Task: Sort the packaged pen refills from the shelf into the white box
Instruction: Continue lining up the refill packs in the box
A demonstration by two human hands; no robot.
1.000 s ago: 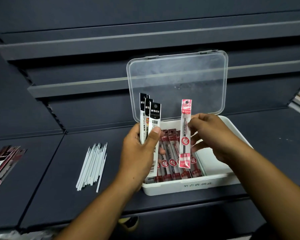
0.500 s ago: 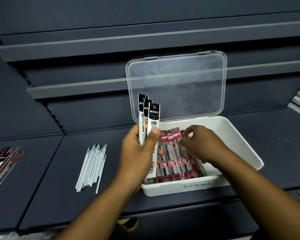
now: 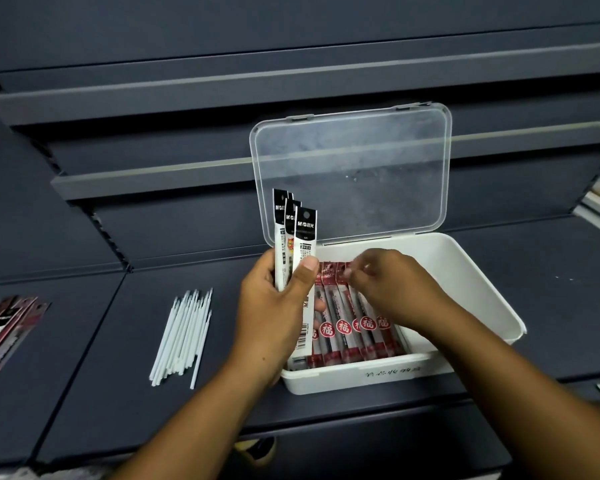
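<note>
The white box (image 3: 471, 271) stands on the dark shelf with its clear lid (image 3: 354, 171) propped up behind it. Several red packaged refills (image 3: 347, 323) lie side by side in its left half. My left hand (image 3: 274, 306) grips three black-and-white refill packs (image 3: 293, 244) upright over the box's left edge. My right hand (image 3: 392, 285) is over the box, its fingertips curled at the top ends of the red packs; I cannot tell whether they pinch one.
A bundle of bare white refill tubes (image 3: 184, 334) lies on the shelf left of the box. More red and black refill packs (image 3: 4, 327) lie at the far left edge. Dark shelf boards rise behind. The box's right half is bare.
My right hand lowered the red pack it held upright into the box, laying it beside the others. My left hand stayed put with its packs.
</note>
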